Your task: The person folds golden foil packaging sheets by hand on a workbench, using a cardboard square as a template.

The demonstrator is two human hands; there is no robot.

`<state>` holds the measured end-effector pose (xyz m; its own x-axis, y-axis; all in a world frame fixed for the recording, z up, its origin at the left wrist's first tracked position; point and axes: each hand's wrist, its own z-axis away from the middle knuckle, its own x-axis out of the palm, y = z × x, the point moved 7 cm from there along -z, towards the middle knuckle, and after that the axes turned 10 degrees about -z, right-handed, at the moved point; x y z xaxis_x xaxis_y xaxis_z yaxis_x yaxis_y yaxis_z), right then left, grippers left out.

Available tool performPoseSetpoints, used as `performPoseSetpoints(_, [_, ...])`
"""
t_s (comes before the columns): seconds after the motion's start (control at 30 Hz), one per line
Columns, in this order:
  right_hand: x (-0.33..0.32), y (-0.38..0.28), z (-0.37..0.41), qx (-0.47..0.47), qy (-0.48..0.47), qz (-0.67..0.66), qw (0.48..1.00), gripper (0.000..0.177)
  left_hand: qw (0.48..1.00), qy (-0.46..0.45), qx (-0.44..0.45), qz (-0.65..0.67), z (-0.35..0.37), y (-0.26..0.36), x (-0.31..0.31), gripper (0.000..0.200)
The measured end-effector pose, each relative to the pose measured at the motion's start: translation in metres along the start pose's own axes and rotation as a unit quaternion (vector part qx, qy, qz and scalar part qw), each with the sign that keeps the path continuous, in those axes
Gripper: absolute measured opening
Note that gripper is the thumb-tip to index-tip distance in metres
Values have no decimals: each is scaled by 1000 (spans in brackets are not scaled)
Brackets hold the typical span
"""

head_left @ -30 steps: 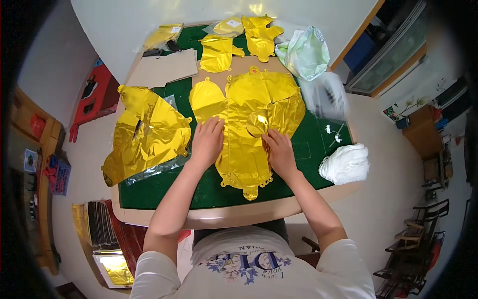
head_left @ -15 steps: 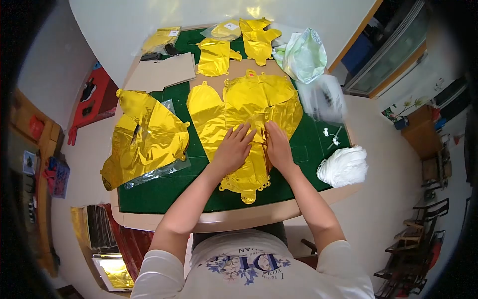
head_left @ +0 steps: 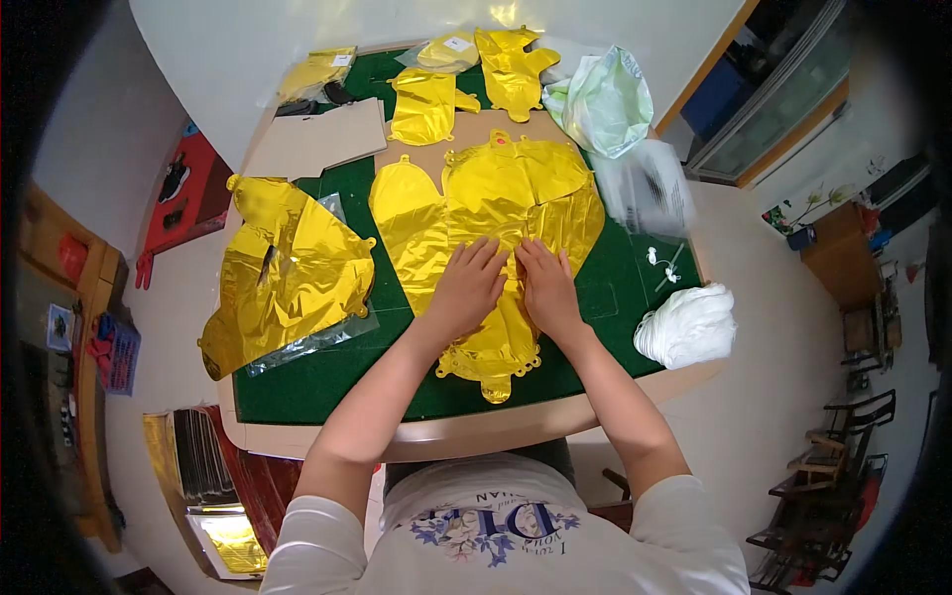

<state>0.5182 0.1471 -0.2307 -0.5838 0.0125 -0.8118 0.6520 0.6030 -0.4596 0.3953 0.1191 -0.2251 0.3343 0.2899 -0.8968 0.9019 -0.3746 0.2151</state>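
A large flat gold foil balloon [head_left: 486,188] lies on the green table covering in front of me, creased, with small round tabs along its edges. My left hand [head_left: 468,286] rests palm down on its middle, fingers stretched out and slightly spread. Beside it, my right hand [head_left: 547,288] also presses on the foil, its fingers a little bent and their tips close to the left fingertips. Whatever lies beneath the palms is hidden. To the left, another gold foil balloon [head_left: 288,288] lies partly over a clear plastic bag [head_left: 312,345].
Smaller gold foil pieces [head_left: 424,104] lie at the back beside a cardboard sheet [head_left: 327,137]. On the right are a pale green plastic bag [head_left: 607,104], a clear bag [head_left: 645,188], a small white cord with a stick [head_left: 666,268] and a white string bundle [head_left: 686,327].
My right hand has shifted slightly left, its fingers bending more and closing toward the left hand. The left hand has moved slightly and stays on the foil.
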Motion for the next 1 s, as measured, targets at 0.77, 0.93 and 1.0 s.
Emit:
performPoseSetpoints(0.77, [-34,-31,81,-34,-163,-39,985,53,997,-45,49,-26,-21,-13,24,41])
performPoseSetpoints(0.93, [-49,-52,108,-52,-248,-46,966,48,997,-47,48,-24,-22,-13,22,41])
performPoseSetpoints(1.0, [-51,-52,102,-54,-271,-89,957,39,998,-45,48,-25,-21,-13,22,41])
